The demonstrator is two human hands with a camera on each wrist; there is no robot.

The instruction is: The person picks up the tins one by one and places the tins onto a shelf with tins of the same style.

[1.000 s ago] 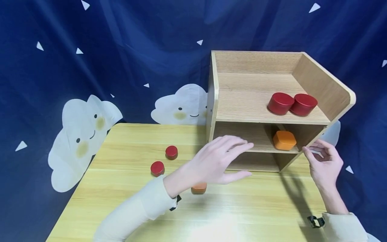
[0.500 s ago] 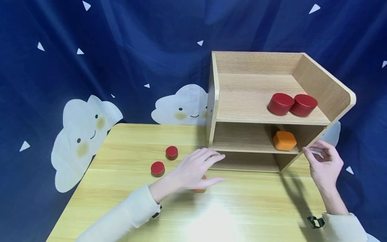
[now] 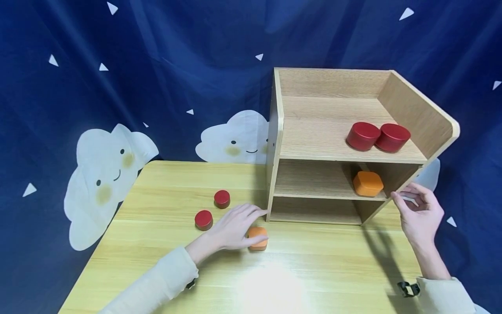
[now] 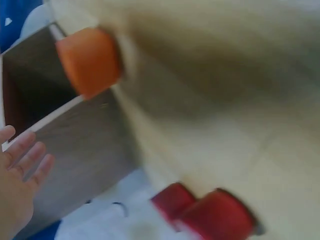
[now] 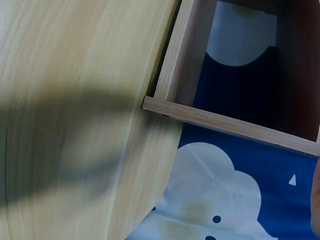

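Note:
My left hand (image 3: 234, 227) hovers low over the table with its fingers spread. In the head view its thumb overlaps the top of an orange rounded block (image 3: 257, 244), and its other fingertips reach beside the shelf's left front edge. The left wrist view shows the orange block (image 4: 90, 61) ahead of the spread fingers (image 4: 31, 162). At the right side of a wooden shelf unit (image 3: 310, 156), my right hand (image 3: 422, 216) stays with loosely curved fingers, thumb tip right at the side panel's front edge. Only a sliver of that hand (image 5: 315, 200) enters the right wrist view.
Two red cylinders (image 3: 363, 136) stand side by side on the shelf's top board. Another orange block (image 3: 368, 183) sits on the middle board at its right end. Two smaller red discs (image 3: 203, 220) lie on the table (image 3: 172, 192) left of my left hand. A blue cloud-print curtain (image 3: 188, 56) hangs behind.
My left hand has moved left and down from in front of the shelf, first covering the table's orange block and now partly uncovering it. My right hand has stayed in place.

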